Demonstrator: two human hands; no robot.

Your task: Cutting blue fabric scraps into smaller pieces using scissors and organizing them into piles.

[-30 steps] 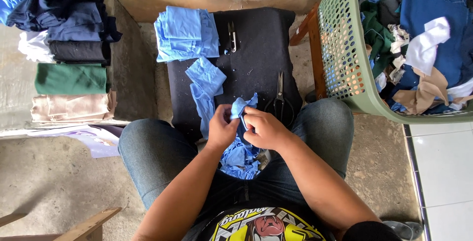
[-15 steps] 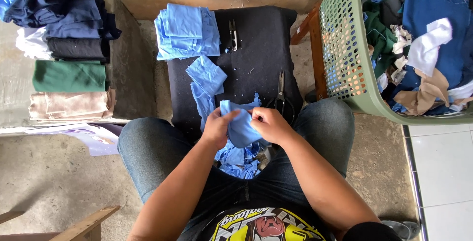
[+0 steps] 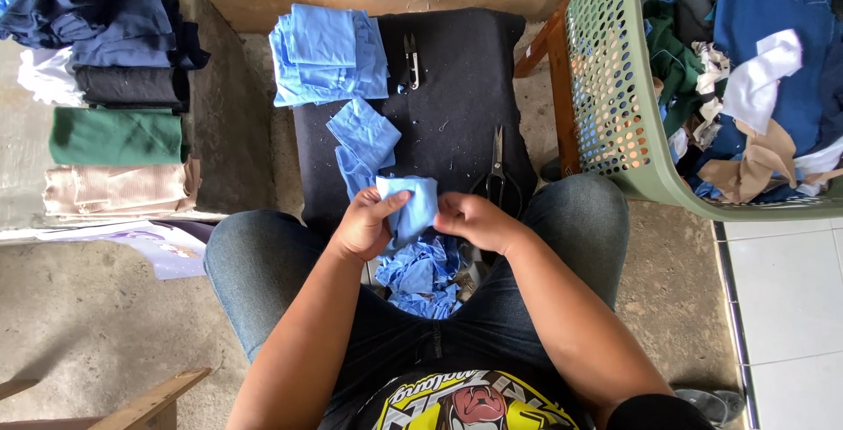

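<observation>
1. We see the left hand (image 3: 362,224) pinching the light blue cloth piece (image 3: 411,206) at its left edge.
2. The right hand (image 3: 474,221) grips its right edge, above the blue scraps (image 3: 421,276) in the lap.
3. Scissors (image 3: 498,171) lie just beyond the right hand.

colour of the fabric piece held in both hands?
Light blue, plain. The fabric piece sits between left hand and right hand; head view shows it best.

Green laundry basket (image 3: 606,87) of mixed clothes right; folded fabric stacks (image 3: 114,87) left; scissors (image 3: 498,171) on black cushion (image 3: 457,79).
</observation>
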